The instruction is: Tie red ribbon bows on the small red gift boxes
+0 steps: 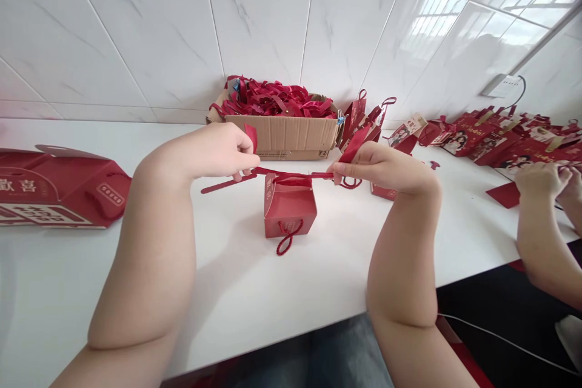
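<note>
A small red gift box [290,212] with a red cord handle hanging at its front stands on the white table [254,291]. A red ribbon [295,174] is stretched across its top. My left hand [218,151] pinches the ribbon's left end, fingers closed. My right hand [377,167] pinches the right end, fingers closed, just right of the box.
A cardboard box [284,133] full of red ribbons stands behind, against the tiled wall. Flat red boxes [54,188] lie at the left. More red boxes and bags [491,139] lie at the right, where another person's hands [543,182] work.
</note>
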{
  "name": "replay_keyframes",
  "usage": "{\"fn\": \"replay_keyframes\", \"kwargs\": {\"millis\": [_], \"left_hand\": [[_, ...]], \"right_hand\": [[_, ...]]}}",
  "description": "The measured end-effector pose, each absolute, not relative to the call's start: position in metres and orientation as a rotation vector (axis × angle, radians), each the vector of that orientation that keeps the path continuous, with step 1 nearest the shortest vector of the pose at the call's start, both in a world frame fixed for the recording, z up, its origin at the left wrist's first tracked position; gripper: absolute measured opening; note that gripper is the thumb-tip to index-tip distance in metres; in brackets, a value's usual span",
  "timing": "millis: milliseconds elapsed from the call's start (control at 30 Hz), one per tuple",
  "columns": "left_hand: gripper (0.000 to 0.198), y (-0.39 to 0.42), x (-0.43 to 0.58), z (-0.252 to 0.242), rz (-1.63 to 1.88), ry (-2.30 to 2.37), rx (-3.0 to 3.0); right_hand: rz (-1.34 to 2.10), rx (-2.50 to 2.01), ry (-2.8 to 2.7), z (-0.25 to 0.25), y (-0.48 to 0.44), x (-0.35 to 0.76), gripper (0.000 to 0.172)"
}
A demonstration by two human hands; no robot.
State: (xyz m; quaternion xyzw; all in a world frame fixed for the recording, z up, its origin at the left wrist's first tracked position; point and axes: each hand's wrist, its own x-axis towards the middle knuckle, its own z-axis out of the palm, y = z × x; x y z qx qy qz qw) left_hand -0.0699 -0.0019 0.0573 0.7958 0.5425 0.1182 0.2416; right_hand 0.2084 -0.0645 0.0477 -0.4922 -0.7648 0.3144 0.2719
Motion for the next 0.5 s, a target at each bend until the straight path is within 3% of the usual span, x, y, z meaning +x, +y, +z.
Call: {"fn": "replay_keyframes", "kwargs": {"millis": [267, 500], "left_hand": [[0.017, 0.016, -0.077, 0.055, -0.142, 1.618, 2.141], [0.014, 0.021, -0.068, 0.052, -0.340, 1.663, 2.083]], "right_hand": [[1.098, -1.887, -2.104, 0.051, -0.054, 0.207, 0.031], [1.417, -1.943, -2.069, 0.033, -0.031, 0.210, 0.023]]}}
